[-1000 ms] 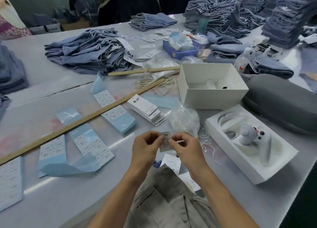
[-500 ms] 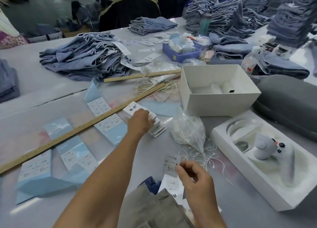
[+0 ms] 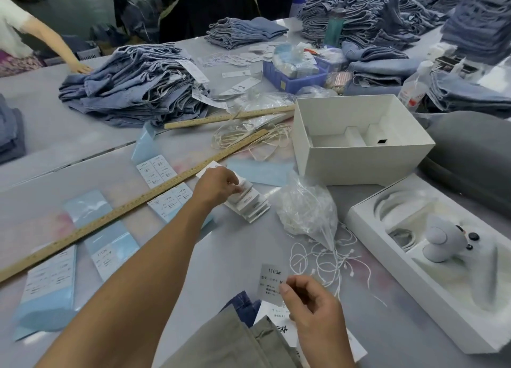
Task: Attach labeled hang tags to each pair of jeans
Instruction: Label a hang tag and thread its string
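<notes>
My left hand reaches out to a small stack of white hang tags at mid-table, its fingers curled on the top tag. My right hand stays near me and pinches a grey printed sticker label marked 1103#. Below it lie a white tag and a pair of jeans under grey fabric at the bottom edge. A clear bag of white string fasteners sits between my hands, with loose strings spilling from it.
Blue sticker sheets and a long wooden ruler lie at left. A white open box and a tray with a grey controller stand at right. Stacks of jeans fill the far table; another person's arm rests at far left.
My left hand left the label and reached forward to the tag stack, then curled its fingers on the top tag. My right hand kept the label and stayed near me.
</notes>
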